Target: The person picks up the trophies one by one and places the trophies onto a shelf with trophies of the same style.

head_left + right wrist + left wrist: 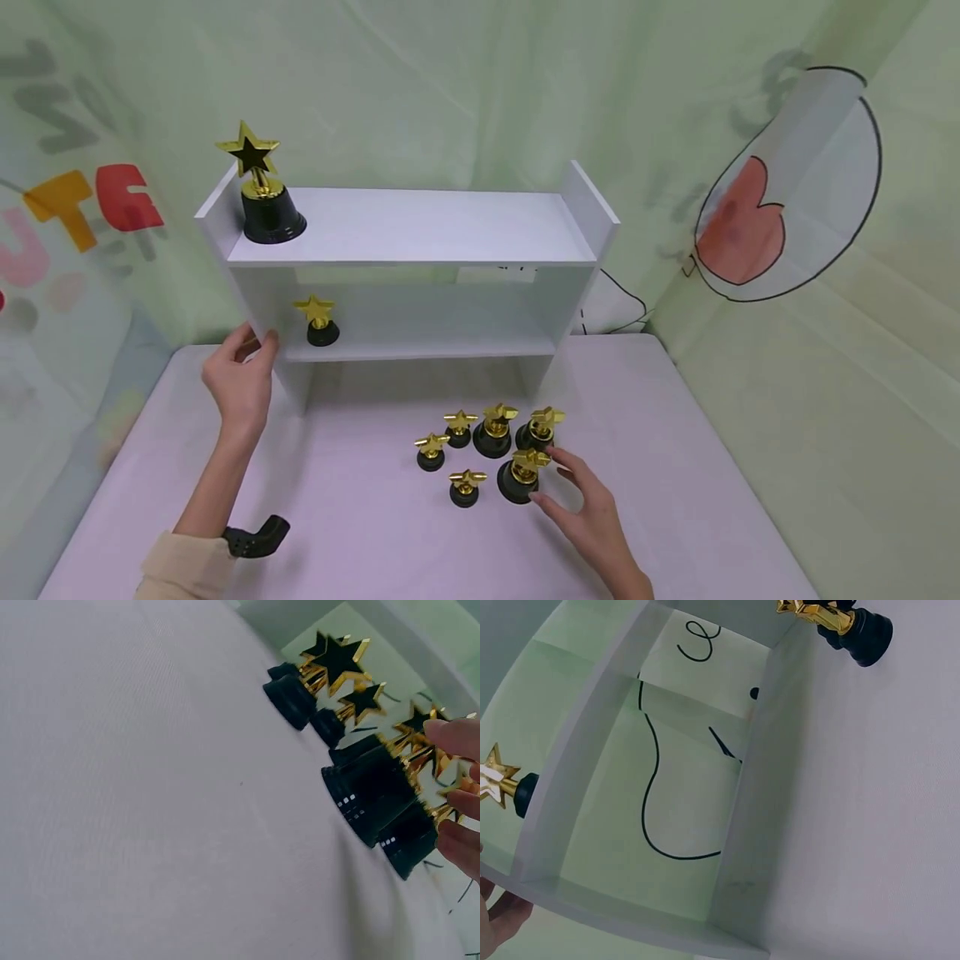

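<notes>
My left hand grips the left side panel of a white two-tier shelf, its fingers at the panel's edge in the left wrist view. My right hand is at a large gold star trophy with a black base, thumb and fingers spread at its right side. Whether the fingertips press on it I cannot tell. In the right wrist view the fingers overlap the gold stars. Close behind stand two large trophies, one at the back right and another left of it.
Small star trophies stand to the left: one in front, one farther left, one behind. A large trophy is on the top tier, a small one on the lower. Fabric walls enclose the white table.
</notes>
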Demonstrator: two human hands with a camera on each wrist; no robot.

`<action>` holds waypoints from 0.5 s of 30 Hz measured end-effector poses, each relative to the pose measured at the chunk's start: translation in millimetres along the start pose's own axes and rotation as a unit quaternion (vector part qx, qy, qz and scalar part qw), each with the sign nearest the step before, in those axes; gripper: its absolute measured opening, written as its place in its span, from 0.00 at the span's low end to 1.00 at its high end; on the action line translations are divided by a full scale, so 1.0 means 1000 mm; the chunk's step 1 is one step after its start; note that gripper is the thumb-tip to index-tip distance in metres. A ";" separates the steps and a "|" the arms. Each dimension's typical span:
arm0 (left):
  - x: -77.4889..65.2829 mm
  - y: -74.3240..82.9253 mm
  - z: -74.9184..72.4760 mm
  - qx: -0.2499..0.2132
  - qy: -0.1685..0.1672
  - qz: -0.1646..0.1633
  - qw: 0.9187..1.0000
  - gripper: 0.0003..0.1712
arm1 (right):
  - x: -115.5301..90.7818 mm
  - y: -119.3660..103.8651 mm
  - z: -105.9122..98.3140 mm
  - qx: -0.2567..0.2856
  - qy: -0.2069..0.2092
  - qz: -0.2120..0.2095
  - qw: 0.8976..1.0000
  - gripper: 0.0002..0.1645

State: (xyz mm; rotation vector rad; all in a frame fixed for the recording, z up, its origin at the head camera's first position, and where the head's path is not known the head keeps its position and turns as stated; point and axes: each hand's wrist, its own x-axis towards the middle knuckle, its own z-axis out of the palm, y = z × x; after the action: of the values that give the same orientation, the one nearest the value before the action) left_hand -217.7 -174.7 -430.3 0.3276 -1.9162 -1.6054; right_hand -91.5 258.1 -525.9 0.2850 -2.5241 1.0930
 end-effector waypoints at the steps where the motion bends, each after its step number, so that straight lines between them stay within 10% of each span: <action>1: 0.000 0.000 0.000 0.002 0.000 0.000 1.000 0.19 | 0.000 0.003 0.003 0.001 -0.003 0.006 1.000 0.44; 15: -0.001 0.002 -0.001 0.019 -0.008 -0.022 1.000 0.21 | -0.001 0.029 0.028 -0.038 -0.029 0.031 0.998 0.37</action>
State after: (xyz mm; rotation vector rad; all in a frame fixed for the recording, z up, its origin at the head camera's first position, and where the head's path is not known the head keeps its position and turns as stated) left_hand -216.1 -174.0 -428.9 0.3771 -1.9670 -1.6053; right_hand -107.2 257.5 -563.4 0.2212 -2.6354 1.0226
